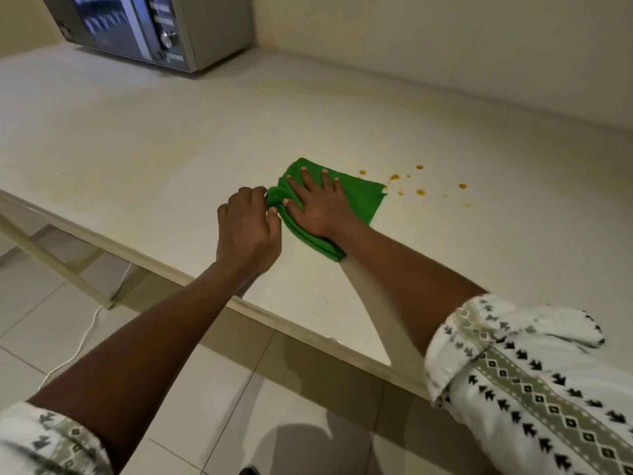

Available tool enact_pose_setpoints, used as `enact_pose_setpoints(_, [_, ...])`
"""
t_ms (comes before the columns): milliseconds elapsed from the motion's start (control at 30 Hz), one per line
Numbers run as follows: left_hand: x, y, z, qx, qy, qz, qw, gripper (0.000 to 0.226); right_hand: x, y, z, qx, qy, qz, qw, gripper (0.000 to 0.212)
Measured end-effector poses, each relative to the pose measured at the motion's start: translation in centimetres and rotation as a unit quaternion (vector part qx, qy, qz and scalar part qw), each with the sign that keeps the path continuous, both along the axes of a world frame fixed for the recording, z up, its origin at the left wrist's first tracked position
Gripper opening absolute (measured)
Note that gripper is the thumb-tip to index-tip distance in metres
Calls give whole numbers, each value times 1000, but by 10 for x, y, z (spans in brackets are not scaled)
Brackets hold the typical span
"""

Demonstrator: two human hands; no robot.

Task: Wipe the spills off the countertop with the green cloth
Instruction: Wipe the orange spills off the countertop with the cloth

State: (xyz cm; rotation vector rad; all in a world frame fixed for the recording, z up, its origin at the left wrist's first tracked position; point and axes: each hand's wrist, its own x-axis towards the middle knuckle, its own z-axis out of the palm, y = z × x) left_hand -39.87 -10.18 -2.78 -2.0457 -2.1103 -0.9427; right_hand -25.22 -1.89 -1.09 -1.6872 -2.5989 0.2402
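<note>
nearest me is the front edge of the countertop, with both my forearms reaching over it. my left hand is curled, fingers pinched onto the bunched near-left corner of the green cloth. my right hand lies flat and spread on top of the cloth, palm pressing it to the surface, gripping nothing. the cloth runs with its long side from the near edge by my right wrist up and away, and its far-right edge just reaches the first of the spills. those orange drops lie to the right of both hands and a little farther back, scattered in a band that trails off rightward. so my right hand is the nearer one, and i judge the coming stroke is a push to the right and slightly away, with the left letting go of its corner. nothing stands between cloth and drops; the surface there is bare. far back on the left sits a microwave against the wall, well apart from all this.
</note>
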Motion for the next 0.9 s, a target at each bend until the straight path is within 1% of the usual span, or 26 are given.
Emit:
enact_pose_setpoints(67, [-1,-1,1,-8,-14,2,1000,40,7,-17,-2,1,15,18,1000,63])
enact_pose_setpoints(167, [-1,-2,2,-15,-22,-7,1000,43,37,-79,-10,10,42,48,998,62])
enact_pose_setpoints(233, [-1,-1,2,-20,-17,-6,1000,43,63,-125,-14,26,55,54,997,63])
enact_pose_setpoints(300, [-1,0,0,-27,-10,-3,1000,43,79,-148,-17,31,53,48,997,64])
enact_pose_setpoints(400, [0,3,-1,-36,4,-7,999,42,76,-123,-16,27,29,28,999,65])
enact_pose_setpoints(533, [0,4,-4,-38,39,-15,998,41,37,-33,-5,22,7,-44,999,65])
enact_pose_setpoints(600, [-1,5,-5,-35,46,-14,998,40,13,-10,-1,8,8,-75,997,66])
enact_pose_setpoints(667, [-1,4,-5,-30,48,-14,998,38,2,-17,-5,11,18,-73,997,66])
enact_pose_setpoints(733, [-1,3,-5,-28,49,-21,998,37,14,-47,-10,24,34,-34,999,65])
enact_pose_setpoints(833, [-1,1,-2,-41,58,-35,997,38,65,-101,-13,26,39,10,999,65])
enact_pose_setpoints(900, [1,-1,0,-52,74,-33,995,38,114,-123,-12,31,32,4,999,65])
